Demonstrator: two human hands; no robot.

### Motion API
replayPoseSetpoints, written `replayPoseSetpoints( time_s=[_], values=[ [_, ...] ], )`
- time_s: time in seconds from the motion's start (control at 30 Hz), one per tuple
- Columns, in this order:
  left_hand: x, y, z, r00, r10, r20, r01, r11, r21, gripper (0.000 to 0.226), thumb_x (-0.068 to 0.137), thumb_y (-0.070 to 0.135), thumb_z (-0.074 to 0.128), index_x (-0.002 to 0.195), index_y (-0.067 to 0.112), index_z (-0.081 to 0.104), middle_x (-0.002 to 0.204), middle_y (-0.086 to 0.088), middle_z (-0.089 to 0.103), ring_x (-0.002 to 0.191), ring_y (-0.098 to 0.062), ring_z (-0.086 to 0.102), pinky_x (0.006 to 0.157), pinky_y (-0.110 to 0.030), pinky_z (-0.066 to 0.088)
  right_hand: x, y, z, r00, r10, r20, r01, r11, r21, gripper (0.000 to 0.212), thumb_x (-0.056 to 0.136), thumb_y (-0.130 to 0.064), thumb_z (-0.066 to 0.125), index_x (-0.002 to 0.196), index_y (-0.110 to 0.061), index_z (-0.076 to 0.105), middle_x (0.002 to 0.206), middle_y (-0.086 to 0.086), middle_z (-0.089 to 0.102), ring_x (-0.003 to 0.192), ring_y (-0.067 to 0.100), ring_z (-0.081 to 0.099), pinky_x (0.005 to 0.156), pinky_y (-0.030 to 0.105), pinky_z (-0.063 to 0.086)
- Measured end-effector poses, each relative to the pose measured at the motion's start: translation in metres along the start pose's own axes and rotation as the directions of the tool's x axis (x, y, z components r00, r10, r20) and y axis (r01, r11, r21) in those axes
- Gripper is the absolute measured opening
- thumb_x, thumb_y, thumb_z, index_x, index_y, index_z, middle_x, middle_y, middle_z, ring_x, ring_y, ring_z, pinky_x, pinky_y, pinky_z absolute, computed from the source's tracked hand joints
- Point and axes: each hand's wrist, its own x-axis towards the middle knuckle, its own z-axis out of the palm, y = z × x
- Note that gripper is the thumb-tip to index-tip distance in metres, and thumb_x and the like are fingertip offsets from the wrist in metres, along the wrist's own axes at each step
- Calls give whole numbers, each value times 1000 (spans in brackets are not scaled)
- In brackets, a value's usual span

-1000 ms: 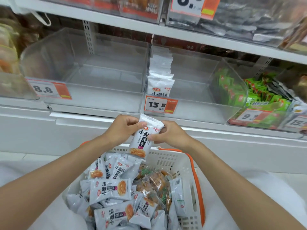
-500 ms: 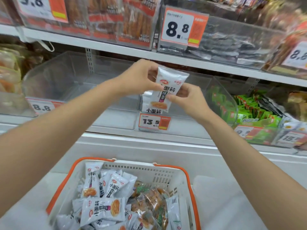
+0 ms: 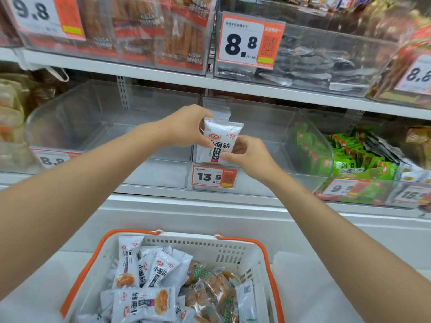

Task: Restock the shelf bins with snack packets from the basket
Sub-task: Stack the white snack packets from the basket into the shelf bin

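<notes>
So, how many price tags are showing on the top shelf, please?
3: 9.8 tag at left, middle 8.8 tag, cropped 8.8 tag at right; others may be offscreen.

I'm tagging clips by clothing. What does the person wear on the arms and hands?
Nothing visible. The left hand and right hand have no gloves, and no watch, bracelet or ring shows. Both arms are bare to the frame edge, no sleeve in view.

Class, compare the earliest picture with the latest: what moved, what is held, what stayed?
The left hand and right hand carried the white packet up from just above the basket to the bin tagged 13.5, in front of its row of packets. Both still grip it. Basket and row stayed put.
</notes>
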Motion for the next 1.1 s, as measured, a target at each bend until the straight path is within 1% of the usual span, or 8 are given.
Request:
replayPoseSetpoints(
  time_s=[0.23,0.37,0.57,0.7,0.8,0.93,1.0,1.1],
  values=[
    [11,1,3,995,-59,87,34,965,261,39,73,32,84,96,22,54,79,14,53,85,-18,53,78,-32,40,8,-1,2,984,118,137,-99,986,-137,12,82,-18,77,94,-20,75,91,-3,76,86,12,71,84,36,58],
    [17,-1,11,991,-94,97,52,928,369,59,75,39,81,125,18,57,110,4,60,106,-23,52,92,-37,33,10,-4,0,963,183,198,-155,977,-150,16,82,-17,76,97,-11,76,94,4,76,87,16,72,83,33,58],
    [16,-7,5,989,-46,138,18,981,193,28,81,45,73,85,23,57,69,16,48,75,-16,45,72,-32,33,16,-6,-7,937,258,235,-227,962,-152,23,85,-29,74,91,-7,75,95,8,75,94,24,71,91,41,53],
    [15,-8,11,993,-47,113,8,947,321,35,83,51,69,105,24,64,84,13,56,91,-17,48,92,-36,32,26,-5,-8,908,321,270,-275,942,-194,32,79,-32,79,80,-2,70,84,8,72,75,17,62,76,35,51],
    [14,-9,18,987,-20,158,-53,894,445,27,83,53,68,78,29,58,73,16,51,97,-17,47,83,-35,28,25,-3,-5,866,360,347,-313,931,-187,26,83,-32,76,85,-6,73,86,2,73,81,14,65,84,31,53],
    [10,-16,19,994,21,106,-77,825,559,45,81,59,66,95,17,70,97,4,62,105,-20,46,81,-35,28,27,1,-21,801,443,403,-324,887,-330,15,87,-28,66,82,-14,66,87,-3,67,93,18,63,92,33,53],
    [7,-21,19,996,26,85,-74,778,624,55,79,65,63,104,16,69,107,2,55,105,-21,44,84,-36,31,33,4,-25,824,483,296,-447,875,-184,12,90,-27,57,90,-16,61,103,3,63,99,24,61,94,38,51],
    [3,-19,22,1000,16,15,-22,878,479,61,72,73,61,107,24,59,105,5,46,105,-19,43,90,-37,33,49,8,-11,763,555,332,-634,742,217,57,95,-46,44,138,-9,43,133,13,49,111,31,53,98,42,43]
  ],
)
